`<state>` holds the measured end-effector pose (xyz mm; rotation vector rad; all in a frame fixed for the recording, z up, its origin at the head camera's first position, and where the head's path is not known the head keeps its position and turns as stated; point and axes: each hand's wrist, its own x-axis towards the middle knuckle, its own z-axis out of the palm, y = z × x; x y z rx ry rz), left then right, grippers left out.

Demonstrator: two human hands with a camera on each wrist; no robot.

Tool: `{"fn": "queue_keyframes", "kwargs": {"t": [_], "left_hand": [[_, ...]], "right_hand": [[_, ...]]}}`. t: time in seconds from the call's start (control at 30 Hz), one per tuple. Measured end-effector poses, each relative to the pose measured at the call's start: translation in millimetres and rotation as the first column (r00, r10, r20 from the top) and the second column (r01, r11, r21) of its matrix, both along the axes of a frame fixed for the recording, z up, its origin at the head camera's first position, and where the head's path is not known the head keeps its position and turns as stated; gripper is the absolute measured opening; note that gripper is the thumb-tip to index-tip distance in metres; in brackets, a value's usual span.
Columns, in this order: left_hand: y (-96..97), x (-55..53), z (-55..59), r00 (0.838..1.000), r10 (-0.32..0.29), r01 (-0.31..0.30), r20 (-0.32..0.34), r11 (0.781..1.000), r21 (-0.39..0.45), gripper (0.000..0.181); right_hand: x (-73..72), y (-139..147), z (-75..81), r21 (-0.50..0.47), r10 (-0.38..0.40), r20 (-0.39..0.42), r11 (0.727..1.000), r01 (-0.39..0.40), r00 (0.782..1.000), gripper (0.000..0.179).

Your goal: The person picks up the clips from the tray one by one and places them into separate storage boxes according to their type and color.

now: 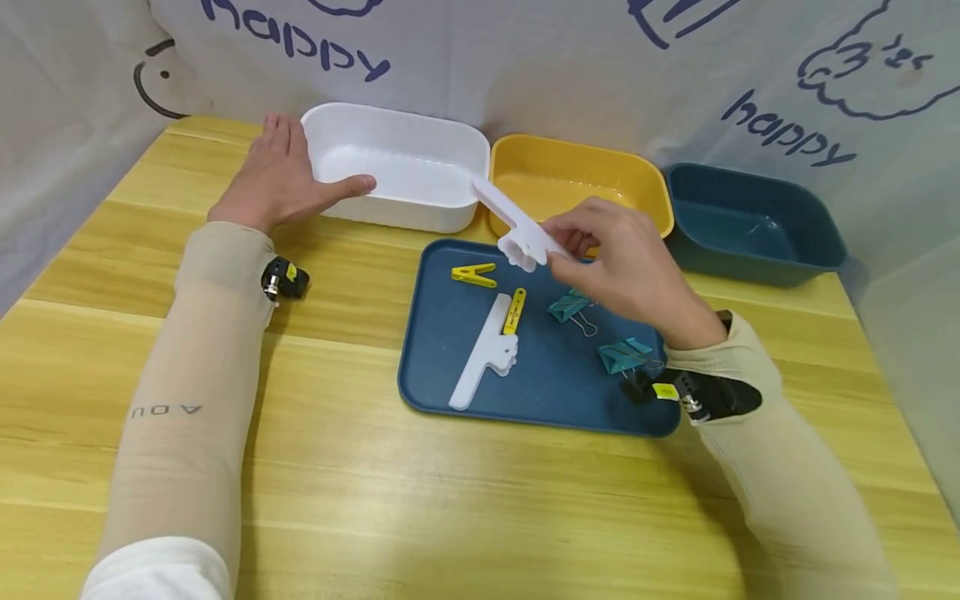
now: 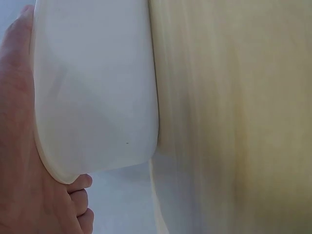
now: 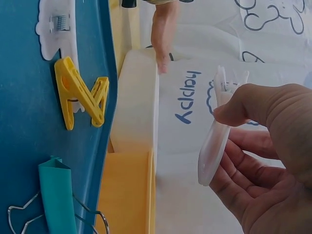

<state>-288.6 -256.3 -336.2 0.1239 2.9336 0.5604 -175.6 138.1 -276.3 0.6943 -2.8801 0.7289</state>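
My right hand (image 1: pixel 618 254) pinches a white sealing clip (image 1: pixel 517 221) between thumb and fingers, its long bar tilted up to the left, above the blue tray (image 1: pixel 435 367). In the right wrist view the clip (image 3: pixel 214 151) is seen nearly end-on. My left hand (image 1: pixel 281 179) rests at the left end of a white bin (image 1: pixel 397 215), fingers along its outer side, thumb across the front rim. Lying on the tray are a second white sealing clip (image 1: pixel 480 358), yellow clothespins (image 1: pixel 474 275) and teal binder clips (image 1: pixel 626 357).
A yellow bin (image 1: pixel 652 179) and a dark blue bin (image 1: pixel 757 262) stand in a row to the right of the white one, along the back of the wooden table (image 1: pixel 337 483). Behind them hangs a white cloth (image 1: pixel 540 75) with drawings and lettering.
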Motion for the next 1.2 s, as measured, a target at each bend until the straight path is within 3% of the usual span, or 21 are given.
{"fn": "queue_keyframes", "kwargs": {"t": [0.6,1.2], "left_hand": [[-0.5,1.2,2.9,1.000,0.001,-0.001,0.009,1.000,-0.002,0.134],[0.3,-0.8,0.5,1.000,0.003,-0.003,0.019,1.000,-0.002,0.134]], "right_hand": [[-22.9,-14,-2.4,0.041,-0.009,-0.013,0.999,0.009,1.000,0.028],[-41.8,-23,-7.2,0.036,-0.028,0.030,0.999,0.027,0.999,0.033]]}}
